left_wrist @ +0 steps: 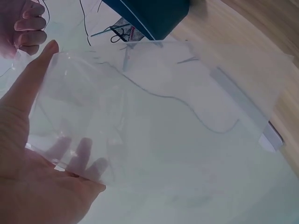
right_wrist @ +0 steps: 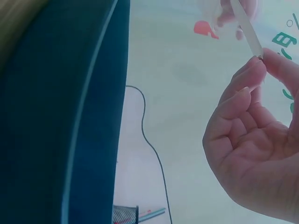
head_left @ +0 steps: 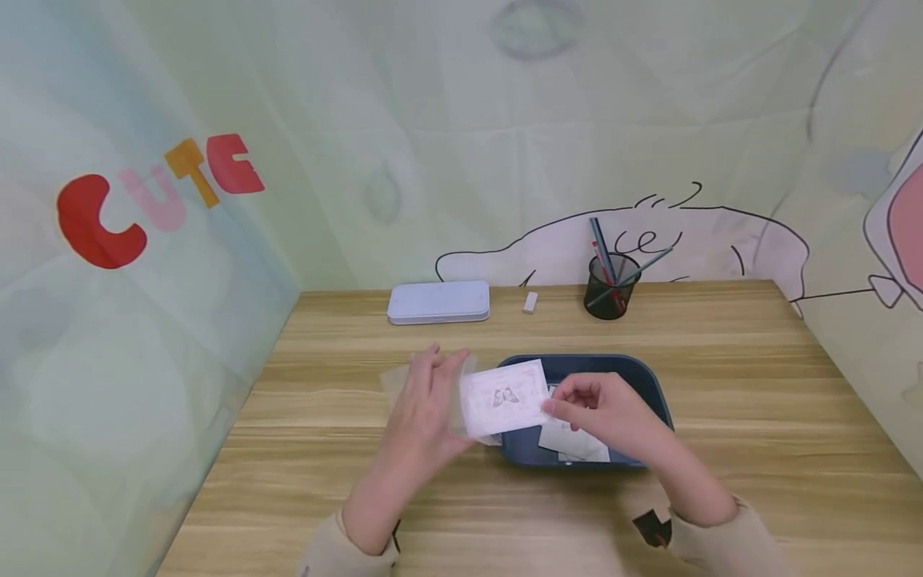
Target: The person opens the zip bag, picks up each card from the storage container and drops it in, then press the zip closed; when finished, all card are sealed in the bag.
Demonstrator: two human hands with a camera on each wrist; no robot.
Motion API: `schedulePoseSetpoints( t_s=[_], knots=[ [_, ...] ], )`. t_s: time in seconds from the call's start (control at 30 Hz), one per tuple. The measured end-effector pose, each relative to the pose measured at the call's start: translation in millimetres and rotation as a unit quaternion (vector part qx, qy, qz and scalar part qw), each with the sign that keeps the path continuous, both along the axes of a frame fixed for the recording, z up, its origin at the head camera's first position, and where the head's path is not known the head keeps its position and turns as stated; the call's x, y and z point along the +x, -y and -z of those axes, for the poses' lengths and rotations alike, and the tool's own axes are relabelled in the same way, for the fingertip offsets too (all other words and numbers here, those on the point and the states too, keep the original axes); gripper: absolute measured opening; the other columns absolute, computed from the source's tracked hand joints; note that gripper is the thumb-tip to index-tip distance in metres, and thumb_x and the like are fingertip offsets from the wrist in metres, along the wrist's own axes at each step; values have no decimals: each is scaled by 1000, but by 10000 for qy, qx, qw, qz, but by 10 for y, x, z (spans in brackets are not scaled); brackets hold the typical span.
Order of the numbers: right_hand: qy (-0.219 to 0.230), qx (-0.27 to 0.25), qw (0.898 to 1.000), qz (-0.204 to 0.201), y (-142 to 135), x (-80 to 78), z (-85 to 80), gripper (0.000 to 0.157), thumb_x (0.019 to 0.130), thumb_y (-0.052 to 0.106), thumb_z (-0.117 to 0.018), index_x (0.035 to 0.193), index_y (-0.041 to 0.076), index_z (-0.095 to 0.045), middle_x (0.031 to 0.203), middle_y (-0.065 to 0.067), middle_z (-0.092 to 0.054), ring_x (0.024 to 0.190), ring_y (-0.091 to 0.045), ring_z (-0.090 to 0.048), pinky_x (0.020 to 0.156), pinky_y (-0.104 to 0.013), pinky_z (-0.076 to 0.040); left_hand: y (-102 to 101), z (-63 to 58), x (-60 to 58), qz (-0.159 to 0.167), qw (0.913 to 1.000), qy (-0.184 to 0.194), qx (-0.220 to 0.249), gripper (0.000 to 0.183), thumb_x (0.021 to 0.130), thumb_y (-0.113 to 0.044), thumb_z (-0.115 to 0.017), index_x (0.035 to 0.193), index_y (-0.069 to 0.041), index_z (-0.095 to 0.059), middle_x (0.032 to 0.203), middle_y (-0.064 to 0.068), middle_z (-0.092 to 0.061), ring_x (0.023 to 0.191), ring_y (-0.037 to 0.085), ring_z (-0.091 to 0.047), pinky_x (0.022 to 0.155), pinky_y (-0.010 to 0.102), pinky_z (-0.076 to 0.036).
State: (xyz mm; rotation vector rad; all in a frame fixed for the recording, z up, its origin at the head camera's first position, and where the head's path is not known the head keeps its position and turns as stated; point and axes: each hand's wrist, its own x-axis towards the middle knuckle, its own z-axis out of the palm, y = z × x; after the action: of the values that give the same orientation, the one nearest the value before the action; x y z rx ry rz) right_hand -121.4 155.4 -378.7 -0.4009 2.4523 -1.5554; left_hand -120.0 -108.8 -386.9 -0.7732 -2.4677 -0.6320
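Note:
A white card [head_left: 505, 398] with a small butterfly picture is held between my two hands, above the left side of a dark blue tray [head_left: 521, 454]. My left hand [head_left: 421, 413] grips a clear plastic bag [left_wrist: 84, 98], its fingers visible through the film in the left wrist view. The card's left end lies at or within this bag; how far in, I cannot tell. With thumb and fingertips, my right hand [head_left: 609, 413] pinches the card's right edge. Seen edge-on in the right wrist view, the card [right_wrist: 248, 30] looks thin. White papers [head_left: 577, 445] lie in the tray.
Along the back of the table [head_left: 324, 449] are a pale blue tin case [head_left: 438, 301], a small white eraser [head_left: 530, 303] and a black mesh cup [head_left: 608, 292] with several pencils. A printed cloth [head_left: 346, 120] hangs behind and at the sides.

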Motion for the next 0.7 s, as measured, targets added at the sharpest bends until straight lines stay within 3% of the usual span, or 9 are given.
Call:
schedulePoseSetpoints(
  t_s=[0.23, 0.37, 0.57, 0.7],
  knots=[
    [64, -115, 9999, -80, 125, 7, 40, 24, 87, 34, -71, 89, 10, -69, 76, -2, -64, 66, -26, -57, 55, -27, -45, -41, 8, 23, 62, 9999, -90, -43, 103, 48, -24, -95, 135, 0, -45, 122, 19, -45, 129, 40, -38, 112, 46, -25],
    [-112, -83, 9998, -107, 206, -3, 83, 23, 86, 36, -71, 87, 13, -69, 71, -1, -61, 62, -21, -53, 51, -24, -42, -75, -1, 31, 97, 9999, -58, -97, 99, 51, -24, -95, 134, -1, -46, 123, 18, -46, 129, 37, -38, 112, 44, -26],
    [-448, -52, 9989, -89, 374, -4, 136, 21, 85, 37, -72, 83, 17, -68, 58, 2, -45, 50, -14, -43, 44, -23, -32, -107, -12, 48, 102, 9993, 150, -312, 98, 55, -23, -94, 137, -4, -44, 123, 17, -45, 132, 35, -35, 113, 44, -21],
    [-625, 55, 9980, 57, 498, 5, 174, 22, 84, 38, -74, 80, 18, -68, 54, 5, -37, 46, -10, -36, 43, -22, -28, -115, 11, 47, 183, 9991, -29, -384, 97, 55, -22, -94, 136, -3, -44, 121, 18, -45, 132, 37, -35, 112, 48, -24]
  ],
)
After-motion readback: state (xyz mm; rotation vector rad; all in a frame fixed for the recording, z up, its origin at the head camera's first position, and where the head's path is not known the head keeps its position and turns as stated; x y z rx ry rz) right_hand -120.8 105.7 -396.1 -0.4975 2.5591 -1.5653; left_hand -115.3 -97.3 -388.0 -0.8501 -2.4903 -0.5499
